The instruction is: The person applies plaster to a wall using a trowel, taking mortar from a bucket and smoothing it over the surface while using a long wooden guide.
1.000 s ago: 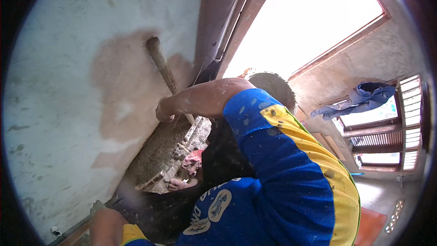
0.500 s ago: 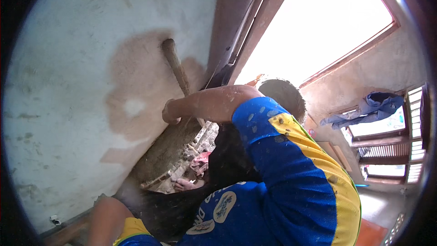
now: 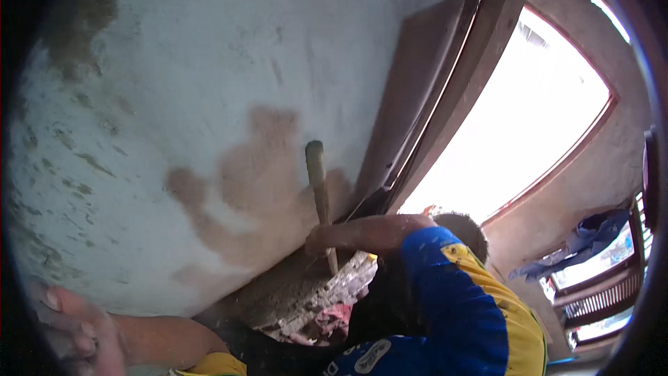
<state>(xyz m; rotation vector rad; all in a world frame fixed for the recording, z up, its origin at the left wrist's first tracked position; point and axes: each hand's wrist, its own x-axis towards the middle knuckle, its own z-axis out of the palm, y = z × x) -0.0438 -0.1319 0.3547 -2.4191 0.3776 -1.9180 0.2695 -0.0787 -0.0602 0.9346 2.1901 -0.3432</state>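
From the head view, the wooden handle point(image 3: 318, 188) stands upright against the wall point(image 3: 209, 97), its foot sunk in the grey mortar heap point(image 3: 292, 296). It looks stiff and bottom-heavy, best gripped low on the shaft. A co-worker's hand point(image 3: 316, 240) is clenched there, their other hand point(image 3: 73, 327) spread loose on the wall; the wearer's own hands don't show.

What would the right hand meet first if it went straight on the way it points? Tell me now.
The right hand, shut on the wooden handle, points toward the grey plastered wall. It would probably meet the brown patch there first; depth is unclear.
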